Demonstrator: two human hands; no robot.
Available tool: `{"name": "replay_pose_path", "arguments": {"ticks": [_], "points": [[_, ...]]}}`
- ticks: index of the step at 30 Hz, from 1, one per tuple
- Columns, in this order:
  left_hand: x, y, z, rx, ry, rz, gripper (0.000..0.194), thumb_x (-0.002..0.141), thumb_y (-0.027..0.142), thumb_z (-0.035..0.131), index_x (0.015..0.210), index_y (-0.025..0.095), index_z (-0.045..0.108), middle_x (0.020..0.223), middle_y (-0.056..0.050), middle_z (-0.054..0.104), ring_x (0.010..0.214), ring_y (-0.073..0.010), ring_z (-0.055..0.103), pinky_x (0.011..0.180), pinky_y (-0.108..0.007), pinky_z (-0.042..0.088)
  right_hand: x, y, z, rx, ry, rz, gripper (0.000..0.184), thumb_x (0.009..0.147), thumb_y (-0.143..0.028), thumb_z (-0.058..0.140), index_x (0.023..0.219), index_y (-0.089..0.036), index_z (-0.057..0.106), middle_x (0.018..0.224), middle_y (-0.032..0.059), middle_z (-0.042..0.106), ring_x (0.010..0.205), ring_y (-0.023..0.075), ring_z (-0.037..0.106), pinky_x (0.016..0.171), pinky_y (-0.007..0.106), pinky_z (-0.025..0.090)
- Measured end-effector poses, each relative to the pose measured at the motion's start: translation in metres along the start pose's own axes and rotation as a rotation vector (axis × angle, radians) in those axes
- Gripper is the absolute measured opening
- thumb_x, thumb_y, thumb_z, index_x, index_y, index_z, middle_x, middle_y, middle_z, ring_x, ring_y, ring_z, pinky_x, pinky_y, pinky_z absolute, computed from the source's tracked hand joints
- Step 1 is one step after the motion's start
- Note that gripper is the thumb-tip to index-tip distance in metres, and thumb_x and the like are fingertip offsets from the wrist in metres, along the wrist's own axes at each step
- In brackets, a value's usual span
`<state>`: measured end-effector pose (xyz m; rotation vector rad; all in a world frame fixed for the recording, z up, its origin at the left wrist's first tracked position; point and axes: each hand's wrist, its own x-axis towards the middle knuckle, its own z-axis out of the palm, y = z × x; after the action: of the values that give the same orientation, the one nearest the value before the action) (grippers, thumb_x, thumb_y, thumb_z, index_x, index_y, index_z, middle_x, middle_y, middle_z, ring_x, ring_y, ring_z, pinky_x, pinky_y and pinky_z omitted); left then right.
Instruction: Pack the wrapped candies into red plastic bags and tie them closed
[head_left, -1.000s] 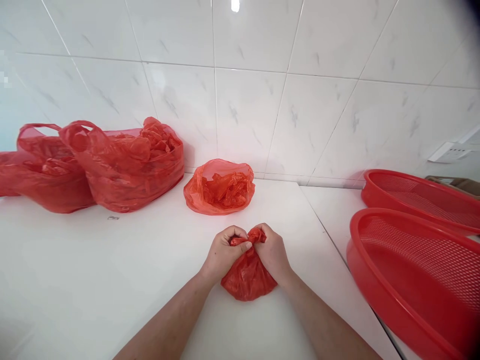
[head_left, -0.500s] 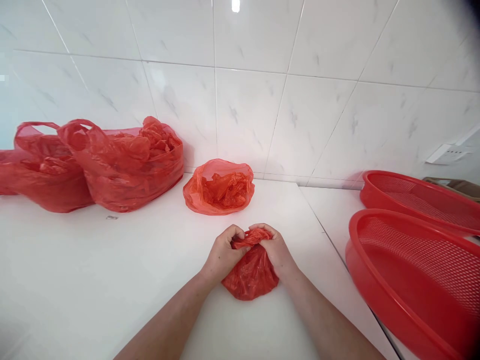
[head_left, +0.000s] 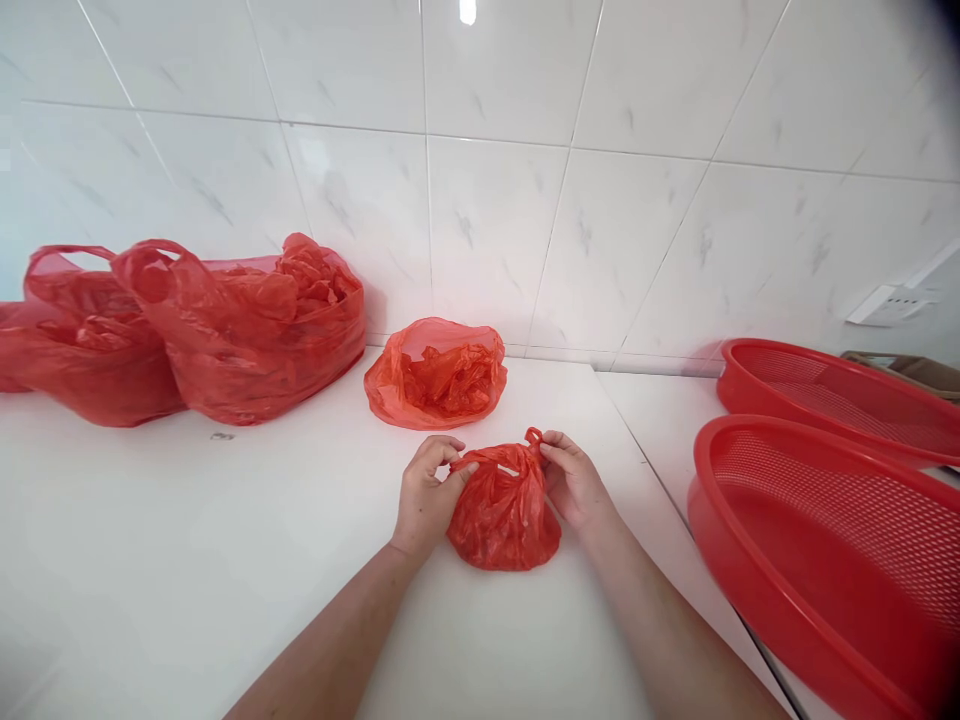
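- Your left hand point(head_left: 426, 495) pinches the left top edge of the small red plastic bag point(head_left: 502, 530).
- Your right hand point(head_left: 577, 487) pinches its right top side, by a little loop.
- The small red plastic bag sits on your side of the open red bag point(head_left: 386, 388).
- Red mesh baskets point(head_left: 716, 490) are right of the open red bag.
- Pull softly and evenly; thin plastic could rip. Best keep its bottom low so nothing tips.

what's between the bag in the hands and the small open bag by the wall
Only bare white tabletop shows between the held bag and the small open bag, in the head view.
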<state>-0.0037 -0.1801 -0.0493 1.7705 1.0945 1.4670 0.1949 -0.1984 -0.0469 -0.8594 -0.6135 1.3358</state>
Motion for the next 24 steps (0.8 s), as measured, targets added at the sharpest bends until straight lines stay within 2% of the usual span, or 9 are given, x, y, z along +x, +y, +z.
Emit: {"name": "replay_pose_path", "arguments": {"ticks": [5,7,10,13,17,21,24], "points": [[0.004,0.0,-0.005,-0.028,0.048,-0.077,0.017,0.077,0.027,0.059,0.068,0.02,0.047,0.087,-0.001,0.059,0.085,-0.0148,0.054,0.08,-0.029,0.043,0.006,-0.004,-0.011,-0.598,0.144,-0.227,0.011,0.069,-0.024,0.06,0.077,-0.02,0.054,0.079,0.0012,0.066,0.075,0.0162,0.061,0.074,0.031,0.044],[0.004,0.0,-0.005,-0.065,0.054,-0.125,0.017,0.078,0.029,0.058,0.069,0.02,0.048,0.085,-0.001,0.058,0.081,-0.0142,0.054,0.079,-0.029,0.044,0.008,-0.004,-0.014,-0.78,0.202,-0.273,0.008,0.071,-0.023,0.053,0.078,-0.02,0.054,0.081,0.0018,0.066,0.075,0.0165,0.061,0.074,0.032,0.044],[0.004,0.0,-0.005,-0.143,0.071,-0.176,0.02,0.079,0.033,0.058,0.069,0.02,0.046,0.082,0.0,0.056,0.075,-0.013,0.051,0.074,-0.027,0.044,0.01,-0.005,-0.019,-0.961,0.329,-0.29,0.013,0.069,-0.021,0.045,0.079,-0.021,0.054,0.078,0.0007,0.063,0.071,0.0159,0.058,0.068,0.03,0.043],[0.003,0.001,-0.003,-0.223,0.088,-0.203,0.022,0.08,0.033,0.057,0.07,0.019,0.044,0.081,0.001,0.054,0.074,-0.0117,0.05,0.072,-0.025,0.042,0.011,-0.005,-0.023,-1.093,0.435,-0.258,0.018,0.066,-0.02,0.042,0.078,-0.021,0.055,0.077,-0.0002,0.062,0.068,0.0154,0.056,0.063,0.029,0.04],[0.001,0.002,-0.002,-0.297,0.119,-0.263,0.023,0.083,0.035,0.054,0.071,0.019,0.043,0.08,0.002,0.051,0.075,-0.0106,0.049,0.075,-0.025,0.042,0.012,-0.003,-0.022,-1.211,0.487,-0.233,0.019,0.066,-0.019,0.041,0.078,-0.023,0.056,0.083,0.0005,0.062,0.067,0.0154,0.054,0.058,0.028,0.036],[0.002,-0.001,-0.002,-0.321,0.14,-0.297,0.024,0.084,0.037,0.053,0.071,0.019,0.043,0.078,0.002,0.052,0.075,-0.0111,0.05,0.077,-0.027,0.043,0.013,-0.001,-0.022,-1.3,0.479,-0.243,0.018,0.066,-0.018,0.042,0.078,-0.023,0.055,0.085,0.001,0.062,0.069,0.0155,0.053,0.057,0.027,0.033],[0.006,-0.002,-0.007,-0.199,0.175,-0.22,0.022,0.084,0.037,0.053,0.074,0.02,0.044,0.08,0.001,0.053,0.076,-0.0125,0.052,0.076,-0.028,0.045,0.014,-0.002,-0.026,-1.292,0.41,-0.26,0.016,0.071,-0.023,0.043,0.081,-0.023,0.055,0.074,-0.0013,0.059,0.064,0.015,0.051,0.057,0.027,0.033]]}}
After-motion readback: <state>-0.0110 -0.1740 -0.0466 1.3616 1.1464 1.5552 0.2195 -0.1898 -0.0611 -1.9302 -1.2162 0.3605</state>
